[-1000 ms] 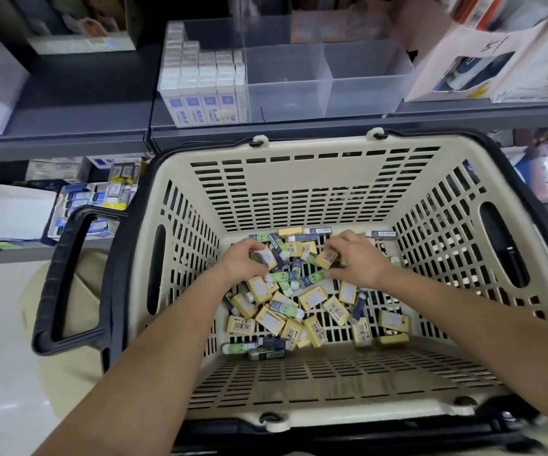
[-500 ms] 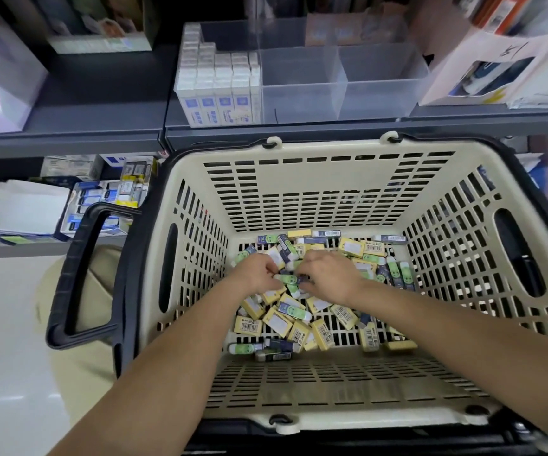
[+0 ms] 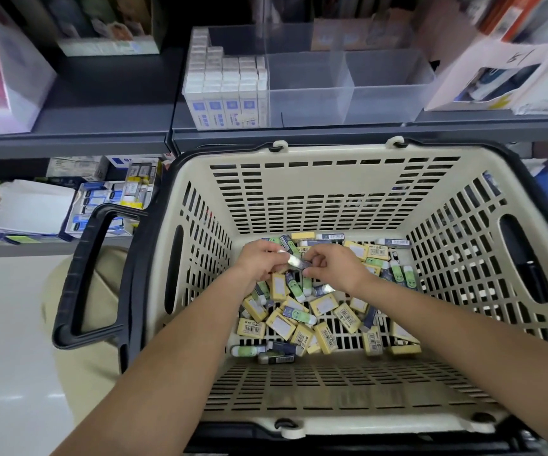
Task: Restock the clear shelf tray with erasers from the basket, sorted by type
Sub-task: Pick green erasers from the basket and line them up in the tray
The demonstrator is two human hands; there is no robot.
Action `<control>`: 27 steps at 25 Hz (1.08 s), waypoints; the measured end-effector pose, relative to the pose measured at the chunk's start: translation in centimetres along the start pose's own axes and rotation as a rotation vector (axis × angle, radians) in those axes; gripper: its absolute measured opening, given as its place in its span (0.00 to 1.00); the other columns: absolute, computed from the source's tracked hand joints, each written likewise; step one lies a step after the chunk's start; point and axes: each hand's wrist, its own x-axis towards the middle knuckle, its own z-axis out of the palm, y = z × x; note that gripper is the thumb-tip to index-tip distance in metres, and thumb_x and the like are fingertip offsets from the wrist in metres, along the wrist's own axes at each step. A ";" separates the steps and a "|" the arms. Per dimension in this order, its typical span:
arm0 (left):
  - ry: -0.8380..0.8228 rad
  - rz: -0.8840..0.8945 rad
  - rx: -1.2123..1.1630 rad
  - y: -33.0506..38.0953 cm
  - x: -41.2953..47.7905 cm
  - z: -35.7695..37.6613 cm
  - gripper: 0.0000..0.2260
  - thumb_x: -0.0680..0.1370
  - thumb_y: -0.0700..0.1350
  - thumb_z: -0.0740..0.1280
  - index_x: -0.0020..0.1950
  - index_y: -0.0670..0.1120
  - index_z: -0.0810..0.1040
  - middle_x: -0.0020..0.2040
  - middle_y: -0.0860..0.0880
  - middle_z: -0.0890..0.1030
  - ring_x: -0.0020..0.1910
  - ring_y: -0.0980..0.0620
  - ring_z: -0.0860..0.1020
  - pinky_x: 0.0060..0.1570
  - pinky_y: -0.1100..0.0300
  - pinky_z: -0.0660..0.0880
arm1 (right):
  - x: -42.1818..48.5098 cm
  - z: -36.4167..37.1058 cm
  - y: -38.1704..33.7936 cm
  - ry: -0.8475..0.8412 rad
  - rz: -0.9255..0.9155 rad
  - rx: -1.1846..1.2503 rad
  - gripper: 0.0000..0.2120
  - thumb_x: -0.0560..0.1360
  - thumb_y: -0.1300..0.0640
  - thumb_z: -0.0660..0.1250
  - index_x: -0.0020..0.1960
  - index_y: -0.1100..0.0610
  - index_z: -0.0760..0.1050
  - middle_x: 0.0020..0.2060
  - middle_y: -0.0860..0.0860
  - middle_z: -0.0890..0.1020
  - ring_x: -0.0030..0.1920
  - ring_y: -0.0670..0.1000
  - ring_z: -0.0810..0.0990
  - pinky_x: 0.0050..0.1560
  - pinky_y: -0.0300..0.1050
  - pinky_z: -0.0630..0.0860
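Left hand (image 3: 261, 263) | gripped dark-sleeved eraser (image 3: 295, 262) above basket (image 3: 331, 179) pile | right hand (image 3: 335, 269) | pinched same eraser's right end | clear tray (image 3: 348, 93) far, on shelf

Basket (image 3: 331, 192): cream moulded plastic, slotted walls, matt; handle (image 3: 81, 278) black plastic, ribbed. Shelf tray (image 3: 348, 90): clear smooth plastic, faintly frosted. Erasers (image 3: 299, 320): printed paper sleeves, slight sheen (yellow, green, navy). Shelf (image 3: 101, 106): dark grey, matt. Floor (image 3: 2, 324): pale, glossy.

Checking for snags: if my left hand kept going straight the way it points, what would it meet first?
The left hand points toward the right hand, so it would probably meet those fingers first, at the dark-sleeved eraser held between them. Depth is hard to judge.
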 end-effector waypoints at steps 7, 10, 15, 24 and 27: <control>-0.038 -0.059 -0.189 0.5 -0.3 0.1 0.12 0.78 0.40 0.65 0.61 0.44 0.74 0.55 0.44 0.78 0.55 0.45 0.77 0.49 0.50 0.77 | 0.0 -1.3 1.5 0.034 0.029 -0.302 0.15 0.73 0.47 0.68 0.57 0.52 0.72 0.53 0.50 0.75 0.49 0.51 0.77 0.46 0.46 0.75; -0.024 -0.096 -0.198 0.6 -0.7 0.2 0.12 0.77 0.42 0.67 0.59 0.44 0.73 0.62 0.43 0.74 0.63 0.44 0.72 0.44 0.49 0.78 | 0.2 0.3 0.6 0.058 -0.043 -0.362 0.10 0.75 0.50 0.65 0.53 0.53 0.72 0.51 0.51 0.77 0.47 0.52 0.77 0.40 0.45 0.75; -0.036 -0.084 -0.250 0.6 -0.8 0.0 0.10 0.80 0.42 0.62 0.60 0.42 0.70 0.51 0.42 0.77 0.46 0.45 0.78 0.42 0.55 0.76 | -0.2 0.6 0.9 0.074 0.015 -0.393 0.10 0.75 0.46 0.64 0.52 0.51 0.72 0.49 0.49 0.74 0.47 0.52 0.77 0.37 0.42 0.72; 0.036 -0.070 -0.197 0.6 -0.4 0.4 0.06 0.75 0.30 0.64 0.44 0.40 0.71 0.40 0.43 0.75 0.36 0.51 0.74 0.33 0.61 0.76 | -0.2 0.4 -0.1 -0.004 0.074 -0.074 0.07 0.73 0.50 0.69 0.44 0.54 0.81 0.34 0.49 0.80 0.35 0.49 0.78 0.39 0.45 0.77; 0.088 -0.016 -0.251 0.8 -0.1 0.4 0.04 0.77 0.35 0.65 0.47 0.42 0.71 0.43 0.45 0.75 0.37 0.52 0.74 0.33 0.62 0.72 | -0.2 -0.7 -0.1 0.060 0.160 0.171 0.07 0.73 0.53 0.70 0.43 0.56 0.82 0.39 0.51 0.83 0.40 0.50 0.80 0.41 0.43 0.76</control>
